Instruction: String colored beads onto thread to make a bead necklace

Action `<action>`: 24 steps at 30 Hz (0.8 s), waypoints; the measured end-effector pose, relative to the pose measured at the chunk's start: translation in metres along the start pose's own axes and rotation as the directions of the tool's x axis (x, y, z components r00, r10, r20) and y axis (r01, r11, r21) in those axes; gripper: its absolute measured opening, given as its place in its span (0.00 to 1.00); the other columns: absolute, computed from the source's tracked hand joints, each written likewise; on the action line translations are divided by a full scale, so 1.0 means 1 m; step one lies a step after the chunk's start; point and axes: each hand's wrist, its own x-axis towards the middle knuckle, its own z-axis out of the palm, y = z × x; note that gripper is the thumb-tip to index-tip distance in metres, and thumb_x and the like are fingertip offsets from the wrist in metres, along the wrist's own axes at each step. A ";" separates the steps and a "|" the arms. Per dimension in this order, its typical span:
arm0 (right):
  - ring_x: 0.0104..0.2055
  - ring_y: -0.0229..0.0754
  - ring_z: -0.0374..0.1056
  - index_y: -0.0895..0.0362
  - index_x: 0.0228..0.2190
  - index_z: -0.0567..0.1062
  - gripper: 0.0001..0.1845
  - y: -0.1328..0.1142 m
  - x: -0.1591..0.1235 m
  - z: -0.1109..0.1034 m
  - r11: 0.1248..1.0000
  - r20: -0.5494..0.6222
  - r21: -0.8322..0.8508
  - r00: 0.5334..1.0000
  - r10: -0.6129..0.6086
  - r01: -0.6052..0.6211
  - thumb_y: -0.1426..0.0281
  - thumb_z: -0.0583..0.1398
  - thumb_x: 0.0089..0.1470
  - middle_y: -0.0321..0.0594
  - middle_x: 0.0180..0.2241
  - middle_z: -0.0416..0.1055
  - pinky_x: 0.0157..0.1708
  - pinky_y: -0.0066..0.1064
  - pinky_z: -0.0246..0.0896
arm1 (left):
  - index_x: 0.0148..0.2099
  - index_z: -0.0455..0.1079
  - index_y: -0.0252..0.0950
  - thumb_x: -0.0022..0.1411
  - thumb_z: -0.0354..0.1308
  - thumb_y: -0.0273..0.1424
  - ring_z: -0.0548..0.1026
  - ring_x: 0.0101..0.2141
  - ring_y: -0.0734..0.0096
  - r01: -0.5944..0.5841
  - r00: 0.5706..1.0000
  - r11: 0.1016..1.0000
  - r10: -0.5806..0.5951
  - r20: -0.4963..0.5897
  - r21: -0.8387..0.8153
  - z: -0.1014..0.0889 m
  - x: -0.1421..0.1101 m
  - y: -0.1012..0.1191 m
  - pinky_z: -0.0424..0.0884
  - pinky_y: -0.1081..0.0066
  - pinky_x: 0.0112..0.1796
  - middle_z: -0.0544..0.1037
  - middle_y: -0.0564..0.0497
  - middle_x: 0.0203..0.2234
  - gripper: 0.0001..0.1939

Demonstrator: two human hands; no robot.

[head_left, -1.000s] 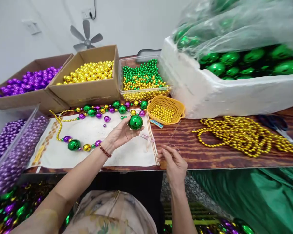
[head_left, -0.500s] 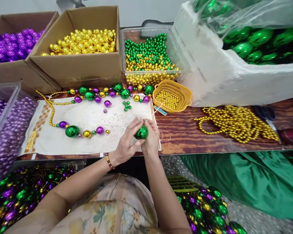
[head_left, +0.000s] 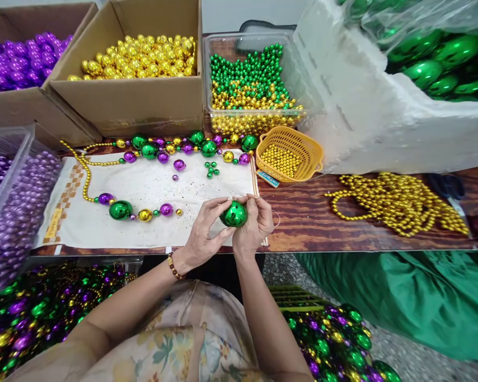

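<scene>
My left hand [head_left: 205, 231] grips a large shiny green ball [head_left: 233, 214] between thumb and fingers at the near edge of the table. My right hand [head_left: 255, 225] is pressed against the ball's right side, fingers pinched at its top on a thin thread [head_left: 276, 215] that loops off to the right. Both hands hover over the near right corner of a white cloth [head_left: 151, 212]. On the cloth lies a partly strung necklace [head_left: 121, 209] of green, gold and purple beads, curving up to a row of beads along the cloth's far edge.
Cardboard boxes of purple balls [head_left: 11, 63] and gold balls [head_left: 139, 53], a clear tub of small green and gold beads [head_left: 250, 90], a yellow basket [head_left: 290, 156], a white foam box of green balls [head_left: 382, 127], gold bead strands [head_left: 398, 204], a clear bin of purple beads [head_left: 11, 212].
My left hand brought the green ball down from above the cloth to the table's near edge, and my right hand closed onto it with the thread. The view tilted downward.
</scene>
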 end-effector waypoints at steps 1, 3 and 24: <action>0.34 0.38 0.73 0.58 0.37 0.75 0.10 0.000 0.000 0.000 0.999 0.003 -0.040 1.000 0.001 -0.001 0.64 0.60 0.59 0.37 0.29 0.74 0.41 0.34 0.71 | 0.65 0.64 0.49 0.66 0.61 0.36 0.69 0.58 0.58 0.005 1.000 1.000 -0.005 -0.008 0.019 0.000 0.001 0.000 0.69 0.55 0.57 0.70 0.43 0.57 0.27; 0.35 0.38 0.74 0.58 0.39 0.76 0.12 0.000 0.001 -0.001 0.995 0.016 -0.100 1.000 0.010 -0.008 0.63 0.60 0.59 0.38 0.31 0.75 0.41 0.34 0.72 | 0.63 0.67 0.48 0.65 0.63 0.38 0.70 0.57 0.57 0.038 0.999 0.999 -0.037 -0.029 0.032 0.000 0.002 -0.001 0.70 0.55 0.57 0.70 0.43 0.55 0.25; 0.23 0.36 0.72 0.57 0.38 0.82 0.09 0.009 -0.052 -0.056 0.957 0.454 -0.288 0.875 0.169 -0.035 0.66 0.62 0.62 0.38 0.27 0.77 0.23 0.26 0.71 | 0.56 0.68 0.45 0.65 0.57 0.46 0.75 0.53 0.55 0.407 0.873 0.735 -0.488 -0.006 -0.542 -0.078 0.087 0.008 0.75 0.52 0.49 0.73 0.45 0.58 0.21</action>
